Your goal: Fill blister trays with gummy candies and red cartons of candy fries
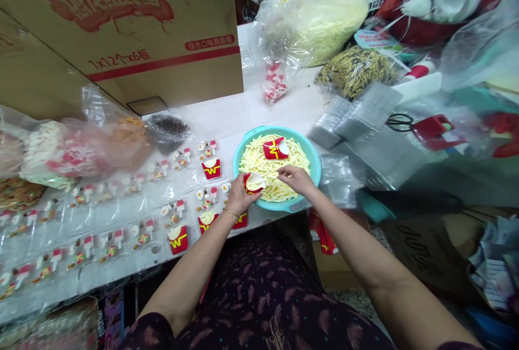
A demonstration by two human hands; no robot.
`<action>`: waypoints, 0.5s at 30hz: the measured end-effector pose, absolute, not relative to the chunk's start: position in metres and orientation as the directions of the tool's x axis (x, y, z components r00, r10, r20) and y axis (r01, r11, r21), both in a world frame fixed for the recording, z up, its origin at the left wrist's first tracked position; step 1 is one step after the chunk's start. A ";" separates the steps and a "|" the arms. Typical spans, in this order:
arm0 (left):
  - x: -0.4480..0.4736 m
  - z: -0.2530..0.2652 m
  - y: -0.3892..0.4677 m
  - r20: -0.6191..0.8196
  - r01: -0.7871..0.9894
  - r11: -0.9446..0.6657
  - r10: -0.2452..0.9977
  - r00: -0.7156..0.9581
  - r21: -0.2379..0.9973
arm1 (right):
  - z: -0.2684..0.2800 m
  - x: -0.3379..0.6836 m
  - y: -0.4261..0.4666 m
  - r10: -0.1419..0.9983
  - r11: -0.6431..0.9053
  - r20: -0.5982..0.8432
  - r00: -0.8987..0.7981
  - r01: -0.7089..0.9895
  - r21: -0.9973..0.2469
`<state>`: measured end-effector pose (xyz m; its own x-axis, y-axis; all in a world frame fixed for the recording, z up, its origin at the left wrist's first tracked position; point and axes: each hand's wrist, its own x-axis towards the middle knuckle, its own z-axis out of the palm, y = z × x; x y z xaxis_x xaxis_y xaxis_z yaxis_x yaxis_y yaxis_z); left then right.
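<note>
A turquoise basin full of pale yellow toy French fries stands at the table's front edge. Over its left side, my left hand is closed round a small red fries carton whose white inside faces up. My right hand hovers just above the fries, fingertips pinched together close to that carton; anything between them is too small to make out. Another red carton with a yellow mark lies on the fries. Left of the basin are more cartons, including one by the edge and one further back.
Rows of clear trays with tiny toy foods cover the table's left. Behind stand a large cardboard box and bags of small pieces. On the right are a big bag of fries, stacked clear trays and scissors.
</note>
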<state>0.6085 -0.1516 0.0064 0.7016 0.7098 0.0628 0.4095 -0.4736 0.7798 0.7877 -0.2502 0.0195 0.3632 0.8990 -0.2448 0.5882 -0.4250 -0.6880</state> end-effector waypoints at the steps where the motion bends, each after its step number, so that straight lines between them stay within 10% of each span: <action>1: 0.606 0.006 -0.150 0.052 0.423 -0.458 0.723 0.689 0.782 | 0.014 0.787 -0.253 0.894 -0.446 -0.254 0.369 0.679 -0.583; 7: 0.594 0.008 -0.149 -0.003 0.475 -0.401 0.761 0.648 0.783 | -0.010 0.767 -0.251 0.914 -0.326 -0.322 0.247 0.919 -0.223; 15: 0.588 0.011 -0.148 -0.019 0.491 -0.413 0.751 0.660 0.767 | 0.022 0.799 -0.245 0.880 -0.438 -0.362 0.306 0.232 -0.868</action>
<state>0.5884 -0.1484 0.0112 0.6603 0.7507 -0.0188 0.4914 -0.4130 0.7668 0.7987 -0.2454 0.0220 0.3064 0.8802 -0.3624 0.2321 -0.4383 -0.8683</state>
